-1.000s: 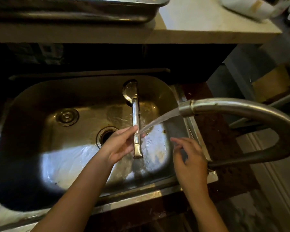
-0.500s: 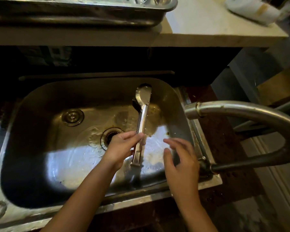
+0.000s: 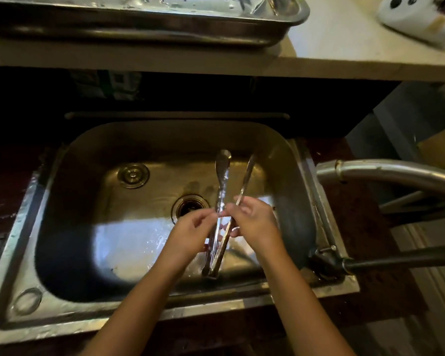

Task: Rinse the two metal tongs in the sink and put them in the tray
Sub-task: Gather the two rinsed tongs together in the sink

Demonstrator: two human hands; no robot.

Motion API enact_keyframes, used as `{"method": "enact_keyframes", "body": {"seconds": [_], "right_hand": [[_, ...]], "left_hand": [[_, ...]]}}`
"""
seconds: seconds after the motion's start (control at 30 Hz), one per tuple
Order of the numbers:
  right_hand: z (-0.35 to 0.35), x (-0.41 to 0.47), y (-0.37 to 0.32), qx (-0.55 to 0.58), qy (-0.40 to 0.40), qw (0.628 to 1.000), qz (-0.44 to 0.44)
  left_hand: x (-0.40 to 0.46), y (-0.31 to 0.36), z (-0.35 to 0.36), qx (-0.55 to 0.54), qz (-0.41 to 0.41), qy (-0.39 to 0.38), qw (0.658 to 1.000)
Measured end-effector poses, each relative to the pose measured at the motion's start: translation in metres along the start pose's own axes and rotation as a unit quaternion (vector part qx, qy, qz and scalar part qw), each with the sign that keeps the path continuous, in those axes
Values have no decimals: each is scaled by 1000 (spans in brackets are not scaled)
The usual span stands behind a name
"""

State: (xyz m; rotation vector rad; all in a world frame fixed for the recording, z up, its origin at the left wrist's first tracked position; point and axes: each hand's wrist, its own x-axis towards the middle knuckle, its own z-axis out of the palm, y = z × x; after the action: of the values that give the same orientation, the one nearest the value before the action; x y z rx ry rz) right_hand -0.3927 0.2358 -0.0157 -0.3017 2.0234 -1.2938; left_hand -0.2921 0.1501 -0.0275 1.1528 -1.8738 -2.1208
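Head cam, wet steel sink [image 3: 303, 191], dim rm

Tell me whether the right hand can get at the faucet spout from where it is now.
Probably yes. The faucet spout lies open to the right, nothing between, but the right hand shares the grip on the tongs with the left hand, so it must let go first.

Head view, single: we look steeply down and forward, close over the sink [image 3: 62, 253], tray [image 3: 280, 34] at frame's top edge.
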Motion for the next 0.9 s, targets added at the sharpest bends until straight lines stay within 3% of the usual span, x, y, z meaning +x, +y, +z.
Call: {"method": "enact_keyframes", "body": {"seconds": [0.1,0.17,0.3,0.43,0.6,0.77,0.9], "right_hand": [[8,2,-3,8,-45,999,-4],[14,4,-1,1,-67,998,21],[35,5,10,84,-123,976,160],[55,-2,20,112,-131,949,265],[70,-11,7,133,-119,954,241],[79,-25,-18,144,-128,949,247],[80,-40,-45,115,-166,961,192]], "left_hand": [[1,3,-16,-43,-30,-38,998],[0,-2,-26,-59,-45,-24,997],[-3,-16,-42,-135,-130,26,982],[-11,-31,-57,-136,-230,21,963],[-18,-24,-74,-189,-229,26,955],[-29,-8,-95,-158,-227,18,961],[-41,10,-115,-121,-172,34,977]]}}
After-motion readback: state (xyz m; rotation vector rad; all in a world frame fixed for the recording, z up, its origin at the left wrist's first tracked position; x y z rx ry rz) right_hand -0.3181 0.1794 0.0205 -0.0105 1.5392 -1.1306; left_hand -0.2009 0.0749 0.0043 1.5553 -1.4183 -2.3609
